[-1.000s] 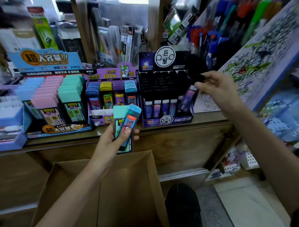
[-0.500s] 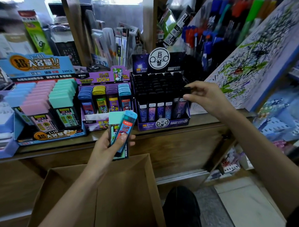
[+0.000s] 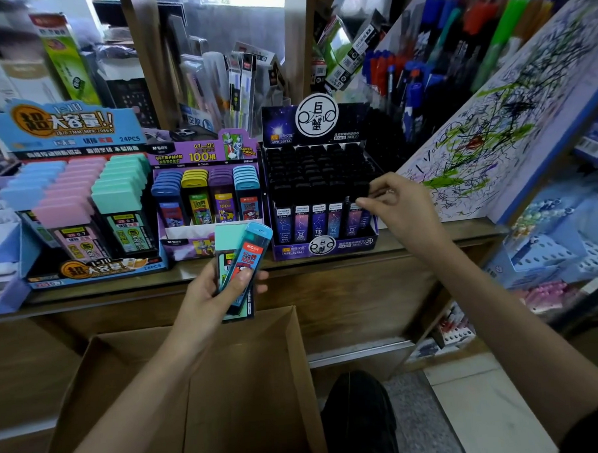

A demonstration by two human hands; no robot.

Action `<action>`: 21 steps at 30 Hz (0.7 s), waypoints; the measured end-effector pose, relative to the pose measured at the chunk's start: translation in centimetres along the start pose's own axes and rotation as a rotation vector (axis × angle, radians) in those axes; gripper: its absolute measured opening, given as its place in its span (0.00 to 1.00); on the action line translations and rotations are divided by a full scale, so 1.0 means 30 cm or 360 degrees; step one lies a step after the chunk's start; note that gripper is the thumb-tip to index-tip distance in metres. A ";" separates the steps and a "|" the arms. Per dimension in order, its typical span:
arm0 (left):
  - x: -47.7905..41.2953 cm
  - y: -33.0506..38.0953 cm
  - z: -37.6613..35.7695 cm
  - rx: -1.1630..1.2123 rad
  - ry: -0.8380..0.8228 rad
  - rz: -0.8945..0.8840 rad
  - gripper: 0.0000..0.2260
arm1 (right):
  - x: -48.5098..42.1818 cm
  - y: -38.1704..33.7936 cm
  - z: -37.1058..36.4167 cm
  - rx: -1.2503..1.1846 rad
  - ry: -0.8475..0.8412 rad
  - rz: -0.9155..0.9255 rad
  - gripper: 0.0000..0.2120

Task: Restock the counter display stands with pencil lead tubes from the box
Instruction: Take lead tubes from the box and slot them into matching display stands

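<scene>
**Right hand at the corner slot, left hand carrying two**

The right hand (image 3: 397, 205) is up at the front right corner of the dark purple cardboard display stand (image 3: 353, 246). Its thumb and forefinger pinch the black cap of a purple constellation-print lead tube (image 3: 355, 220). That tube stands upright in the end slot of the front row, level with its neighbours and hard by the stand's right wall. It's tight over there: the white scribble-covered test board (image 3: 492, 132) leans in just beside the knuckles, and the rows of black caps behind sit packed close.

Lower and to the left, the left hand (image 3: 208, 298) grips two more, fanned apart. A flat mint-capped lead case (image 3: 229, 238) sits behind, and a slim blue-capped lead tube (image 3: 254, 250) tilts across it with the thumb laid over its label. Both hang out in front of the counter edge, just below the middle purple cardboard stand (image 3: 202, 151), whose blue-capped column is at its right end. The mint-capped column stands in the big blue cardboard stand (image 3: 64, 130), further left.

Under the left forearm the brown cardboard box (image 3: 279, 364) gapes open, its far rim close against the front of the wooden counter (image 3: 345, 310). Right of the box there is floor and a black shoe (image 3: 360, 412).
</scene>
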State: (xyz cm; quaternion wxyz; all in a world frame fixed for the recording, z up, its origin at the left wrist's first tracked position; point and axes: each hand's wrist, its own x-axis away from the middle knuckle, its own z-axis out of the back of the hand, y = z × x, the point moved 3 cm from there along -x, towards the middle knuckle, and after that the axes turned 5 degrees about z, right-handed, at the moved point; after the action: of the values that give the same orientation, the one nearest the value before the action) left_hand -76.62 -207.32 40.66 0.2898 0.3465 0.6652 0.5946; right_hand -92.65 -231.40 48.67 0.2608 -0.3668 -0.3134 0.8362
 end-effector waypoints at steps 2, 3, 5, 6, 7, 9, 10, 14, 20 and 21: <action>0.004 0.002 0.000 0.0001 0.0005 -0.0003 0.17 | -0.001 -0.009 -0.005 0.0137 0.0031 -0.0017 0.06; 0.006 0.004 0.000 0.0004 0.0007 -0.0006 0.17 | 0.000 -0.015 -0.005 0.0248 0.0046 -0.0011 0.07; 0.010 0.013 0.000 0.0018 0.0012 -0.0018 0.16 | 0.013 -0.036 -0.003 0.0504 0.0104 0.0048 0.11; 0.012 0.018 0.001 0.0029 0.0022 -0.0027 0.16 | 0.025 -0.054 -0.003 0.0602 0.0152 0.0092 0.12; 0.014 0.024 0.004 0.0042 0.0034 -0.0037 0.15 | 0.042 -0.078 -0.006 0.0641 0.0203 0.0148 0.12; 0.019 0.034 0.008 0.0050 0.0044 -0.0046 0.16 | 0.084 -0.138 -0.039 0.0482 0.0179 0.0235 0.09; 0.021 0.037 0.008 0.0044 0.0036 -0.0047 0.16 | 0.107 -0.170 -0.070 0.0265 0.0078 0.0225 0.07; 0.028 0.052 0.011 0.0020 0.0013 -0.0049 0.18 | 0.165 -0.287 -0.235 -0.0462 -0.0419 -0.0015 0.08; 0.030 0.083 0.048 -0.0017 0.0030 -0.0061 0.20 | 0.111 -0.377 -0.305 -0.0630 -0.0576 0.0075 0.06; 0.032 0.087 0.063 -0.0027 0.0051 -0.0051 0.22 | 0.082 -0.384 -0.292 -0.0666 -0.0535 0.0072 0.07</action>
State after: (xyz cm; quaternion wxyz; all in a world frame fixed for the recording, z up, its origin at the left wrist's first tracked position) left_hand -75.39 -205.29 43.02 0.2915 0.3239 0.6701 0.6009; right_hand -84.92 -219.16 51.12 0.1050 -0.2755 -0.5101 0.8080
